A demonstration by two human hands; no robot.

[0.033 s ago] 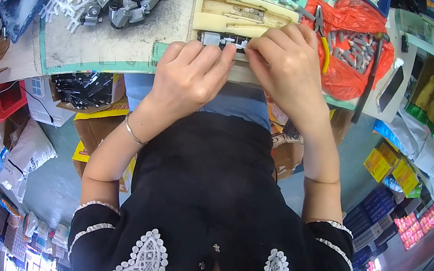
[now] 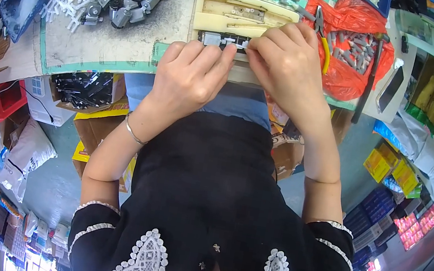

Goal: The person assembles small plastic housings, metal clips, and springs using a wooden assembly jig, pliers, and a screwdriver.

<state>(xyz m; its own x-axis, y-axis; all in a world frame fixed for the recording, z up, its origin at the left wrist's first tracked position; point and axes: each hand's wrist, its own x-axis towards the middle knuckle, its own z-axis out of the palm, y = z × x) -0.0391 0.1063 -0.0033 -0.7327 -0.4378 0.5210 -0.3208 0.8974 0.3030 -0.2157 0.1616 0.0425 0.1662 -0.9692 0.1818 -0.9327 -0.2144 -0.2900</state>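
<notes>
Both hands pinch a small grey part [image 2: 226, 41] at the near edge of a cream jig [image 2: 241, 17]: left hand [image 2: 192, 77] and right hand [image 2: 285, 64] clamped on it. A slip could unseat it.
</notes>
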